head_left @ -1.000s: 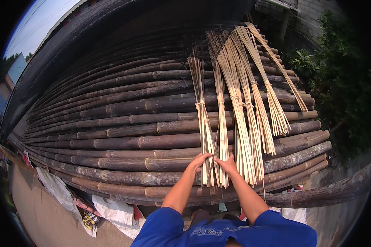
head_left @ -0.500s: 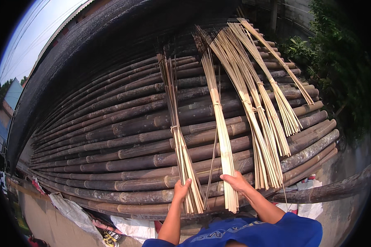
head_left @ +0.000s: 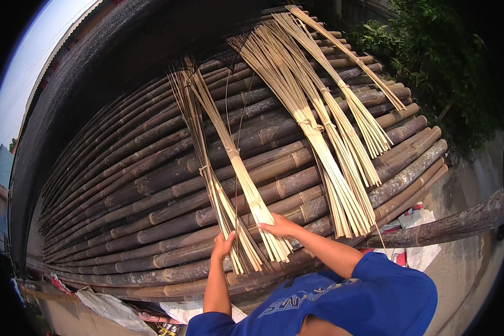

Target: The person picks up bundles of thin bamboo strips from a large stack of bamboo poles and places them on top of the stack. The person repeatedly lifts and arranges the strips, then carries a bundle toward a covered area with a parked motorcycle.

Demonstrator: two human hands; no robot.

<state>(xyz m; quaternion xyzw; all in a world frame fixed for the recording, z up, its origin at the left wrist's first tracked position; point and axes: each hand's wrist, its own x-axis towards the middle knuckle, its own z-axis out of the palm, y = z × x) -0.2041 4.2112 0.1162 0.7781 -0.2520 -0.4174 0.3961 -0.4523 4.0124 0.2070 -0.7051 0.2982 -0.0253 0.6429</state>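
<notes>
- Outdoors, under bright sun, a sloping stack of dark bamboo poles (head_left: pixel 151 201) fills most of the frame, with green bushes (head_left: pixel 431 50) at the upper right and a pale concrete ground (head_left: pixel 465 269) at the lower right.
- At the lower centre the left hand (head_left: pixel 223 246) lies with its fingers spread and only loosely curled against the lower end of a tied bundle of pale bamboo strips (head_left: pixel 210 185); it presses on the strips more than it clasps them.
- Just beside it, the right hand (head_left: pixel 280 225) rests palm down, fingers stretched out, across the flared end of a second tied bundle (head_left: pixel 238 162); this hand is also flat and not closed round anything.
- Both bundles lie lengthwise on the poles, running up to the upper centre of the frame, where their tips cross near each other.
- Right of centre, a wider fan of strip bundles (head_left: pixel 325 129) lies on the same stack, apart from the hands.
- Cloth and sacks (head_left: pixel 414 246) lie on the ground under the lower edge of the stack.
- Judged from the slope and the flat, open hands, a bundle could slide down off the round poles if the pressure eases, and the loose flared ends could splay or snag and splinter against the fingers.
</notes>
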